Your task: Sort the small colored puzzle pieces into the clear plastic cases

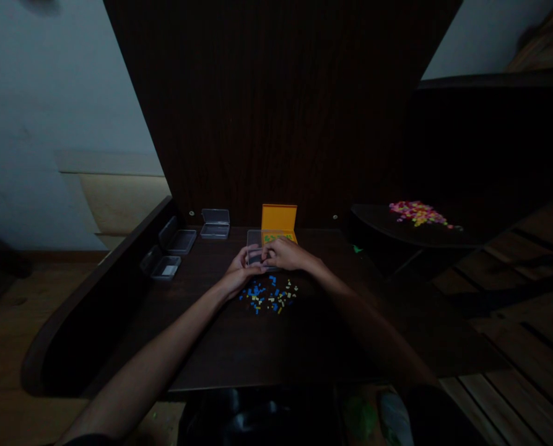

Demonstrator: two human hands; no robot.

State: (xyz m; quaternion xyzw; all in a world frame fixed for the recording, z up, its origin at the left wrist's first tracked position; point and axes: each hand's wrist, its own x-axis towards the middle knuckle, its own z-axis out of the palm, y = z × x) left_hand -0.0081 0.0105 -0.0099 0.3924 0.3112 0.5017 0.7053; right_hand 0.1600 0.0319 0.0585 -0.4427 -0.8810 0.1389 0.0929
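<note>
A clear plastic box with its lid raised is gripped along its near left side by my left hand. Over the box, my right hand has its fingers bent together; whatever they hold, if anything, is too small and dark to make out. Just in front of both hands lies a loose scatter of small blue and pale yellow pieces on the dark desk. Behind the clear box stands an open orange box with small green pieces in it, partly hidden by my right hand.
At the left stand three more open clear boxes: one at the back, one by the side panel, and a nearer one with something white in it. A heap of pink and yellow pieces lies on the right-hand shelf. Light is dim.
</note>
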